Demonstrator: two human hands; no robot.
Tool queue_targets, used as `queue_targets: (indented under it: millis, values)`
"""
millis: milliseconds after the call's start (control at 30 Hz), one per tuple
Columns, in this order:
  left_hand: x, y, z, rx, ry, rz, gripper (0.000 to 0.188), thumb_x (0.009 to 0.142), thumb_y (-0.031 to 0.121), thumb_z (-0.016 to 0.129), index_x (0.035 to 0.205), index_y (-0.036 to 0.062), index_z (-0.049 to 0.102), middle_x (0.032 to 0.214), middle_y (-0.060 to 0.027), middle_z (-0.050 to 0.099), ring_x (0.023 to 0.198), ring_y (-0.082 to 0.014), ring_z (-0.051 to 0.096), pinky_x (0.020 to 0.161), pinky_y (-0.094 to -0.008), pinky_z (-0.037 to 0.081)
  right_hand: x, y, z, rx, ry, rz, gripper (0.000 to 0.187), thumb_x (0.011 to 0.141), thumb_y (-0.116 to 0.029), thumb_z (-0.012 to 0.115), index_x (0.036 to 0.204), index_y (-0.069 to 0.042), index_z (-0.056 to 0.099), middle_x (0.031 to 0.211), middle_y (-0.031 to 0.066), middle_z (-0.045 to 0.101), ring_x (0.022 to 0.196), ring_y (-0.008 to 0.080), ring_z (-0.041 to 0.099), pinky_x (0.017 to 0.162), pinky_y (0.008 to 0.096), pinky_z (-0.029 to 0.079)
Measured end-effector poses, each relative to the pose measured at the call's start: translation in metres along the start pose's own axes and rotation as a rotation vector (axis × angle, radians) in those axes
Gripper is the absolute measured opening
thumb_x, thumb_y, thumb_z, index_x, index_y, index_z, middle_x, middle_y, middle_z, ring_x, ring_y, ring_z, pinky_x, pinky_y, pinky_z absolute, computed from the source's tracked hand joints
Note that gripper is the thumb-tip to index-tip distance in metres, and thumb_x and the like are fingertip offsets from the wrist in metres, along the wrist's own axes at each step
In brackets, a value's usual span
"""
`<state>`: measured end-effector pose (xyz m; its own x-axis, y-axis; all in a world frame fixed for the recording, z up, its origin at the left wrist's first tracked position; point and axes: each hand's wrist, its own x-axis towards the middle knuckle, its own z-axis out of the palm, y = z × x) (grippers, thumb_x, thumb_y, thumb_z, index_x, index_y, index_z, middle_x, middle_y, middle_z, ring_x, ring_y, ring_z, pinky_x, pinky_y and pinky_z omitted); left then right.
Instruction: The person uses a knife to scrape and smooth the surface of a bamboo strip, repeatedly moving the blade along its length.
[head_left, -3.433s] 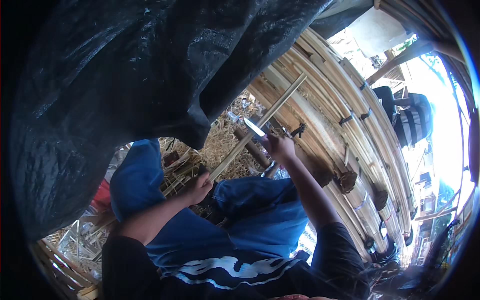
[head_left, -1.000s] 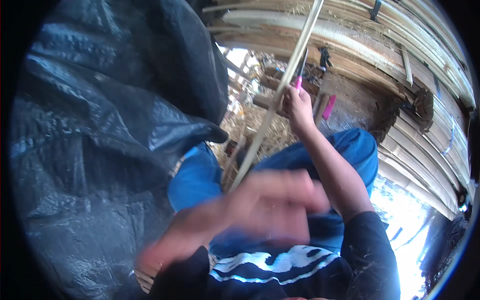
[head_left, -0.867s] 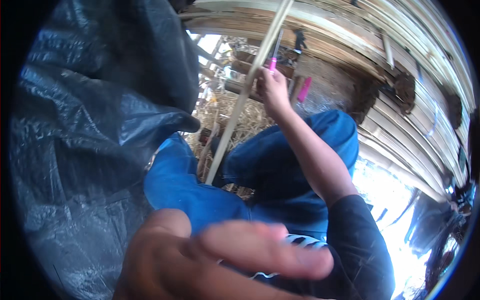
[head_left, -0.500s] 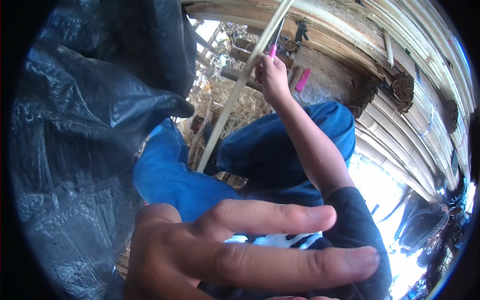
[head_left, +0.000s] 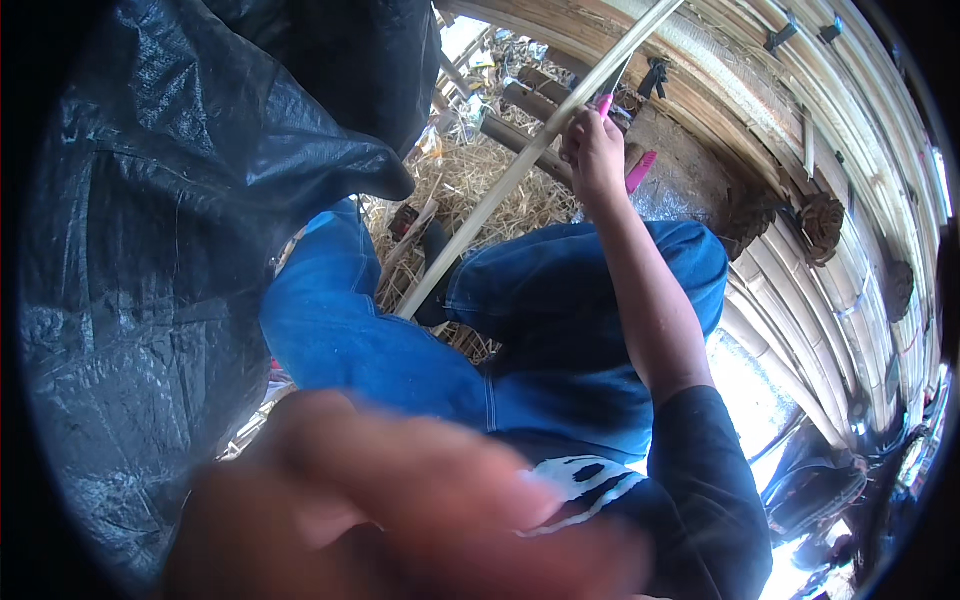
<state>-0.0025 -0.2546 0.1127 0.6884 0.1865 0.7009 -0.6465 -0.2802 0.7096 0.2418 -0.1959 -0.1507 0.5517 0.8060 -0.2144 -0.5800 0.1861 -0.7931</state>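
Observation:
My right hand [head_left: 597, 155] is closed around the pink handle of a knife [head_left: 606, 103], whose blade points up and away past a long pale wooden strip [head_left: 520, 165]. The strip slants from the top right down between my knees, right beside that fist; whether the fingers also touch it I cannot tell. Very near the camera at the bottom, my left hand [head_left: 370, 500] is badly blurred. Its fingers point to the right, and nothing can be made out in them.
Bundled pale wooden strips [head_left: 840, 250] run along the right. A flat pink object [head_left: 641, 172] lies behind my right wrist. Black plastic sheeting [head_left: 170, 280] covers the left. Straw [head_left: 480, 180] is strewn on the ground ahead, beyond my blue-trousered legs [head_left: 560, 290].
My left hand has gone from two clearly stretched fingers to a blur, lower and farther left. The scene has shifted slightly right in the picture; my right hand still holds the knife by the strip.

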Motion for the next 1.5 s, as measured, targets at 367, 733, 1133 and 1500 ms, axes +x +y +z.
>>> queue_targets:
  millis: [367, 733, 1133, 1500]
  values:
    - [-0.164, -0.153, -0.084, 0.374, 0.399, -0.851, 0.056, 0.093, 0.039, 0.057, 0.131, -0.0002, 0.046, 0.121, -0.0140, 0.058, 0.112, -0.0220, 0.056, 0.088, -0.0360, 0.046, -0.004, 0.006, -0.005, -0.025, 0.003, 0.031, 0.015, 0.095, -0.019, 0.052, 0.082, -0.012, 0.049, 0.061, -0.0066, 0.040, 0.047, 0.0052, 0.035, 0.044, 0.0229, 0.028]
    - [-0.214, -0.223, -0.049, -0.025, 0.428, -1.158, 0.016, 0.098, 0.019, 0.052, 0.090, 0.0064, 0.057, 0.061, 0.0040, 0.048, 0.051, -0.0050, 0.043, 0.046, -0.0226, 0.035, -0.014, -0.004, -0.006, -0.553, 0.090, -0.079, 0.018, 0.097, -0.024, 0.051, 0.092, -0.007, 0.058, 0.067, 0.0000, 0.050, 0.060, 0.0099, 0.047, 0.051, 0.0272, 0.038]
    - [-0.198, -0.238, -0.074, 0.125, 0.550, -1.042, 0.011, 0.098, 0.018, 0.050, 0.097, 0.0077, 0.052, 0.067, 0.0050, 0.044, 0.053, -0.0042, 0.041, 0.046, -0.0215, 0.034, -0.034, 0.002, 0.016, -1.496, -0.443, -0.469, 0.025, 0.094, -0.032, 0.055, 0.104, -0.010, 0.056, 0.094, 0.0160, 0.064, 0.082, 0.0376, 0.063, 0.066, 0.0485, 0.049]
    - [-0.184, -0.252, -0.068, 0.188, 0.539, -0.825, 0.027, 0.091, 0.025, 0.061, 0.108, 0.0045, 0.056, 0.090, -0.0037, 0.060, 0.086, -0.0129, 0.056, 0.076, -0.0297, 0.045, -0.038, 0.024, -0.001, -1.592, -0.617, -0.445, 0.021, 0.091, -0.024, 0.055, 0.104, -0.009, 0.058, 0.092, 0.0163, 0.058, 0.081, 0.0381, 0.061, 0.068, 0.0486, 0.050]
